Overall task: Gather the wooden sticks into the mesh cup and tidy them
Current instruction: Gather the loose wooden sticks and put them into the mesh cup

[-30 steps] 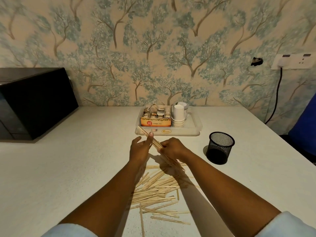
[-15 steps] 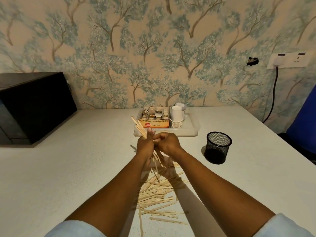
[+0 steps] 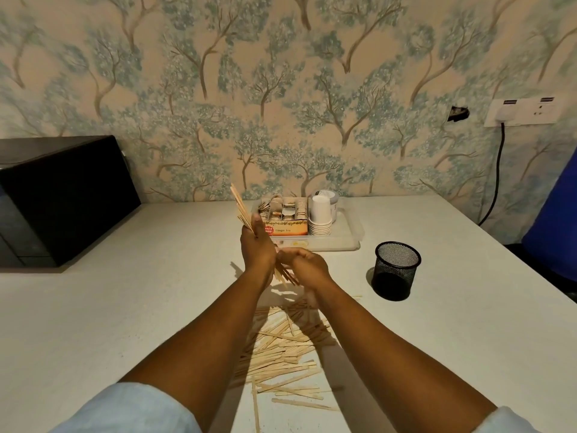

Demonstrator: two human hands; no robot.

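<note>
My left hand is clamped around a bundle of sticks, and the bundle stands almost upright, with its top leaning a little to the left and away from me. The lower ends come out under this hand, where my right hand curls around them, so both hands hold the same bundle, one above and one below. Under my forearms, near to me, the loose sticks lie flat on the bench in many directions. More to the right stands the mesh cup, upright with its mouth open upward, well apart from my hands and with no sticks showing over its rim. The cup lies to the right of the bundle, and my right hand is the nearer one to it. Since the long axis of the bundle is already close to vertical, I judge that it needs mostly a carry sideways to the right and then a lowering, ends first, into the mouth.
</note>
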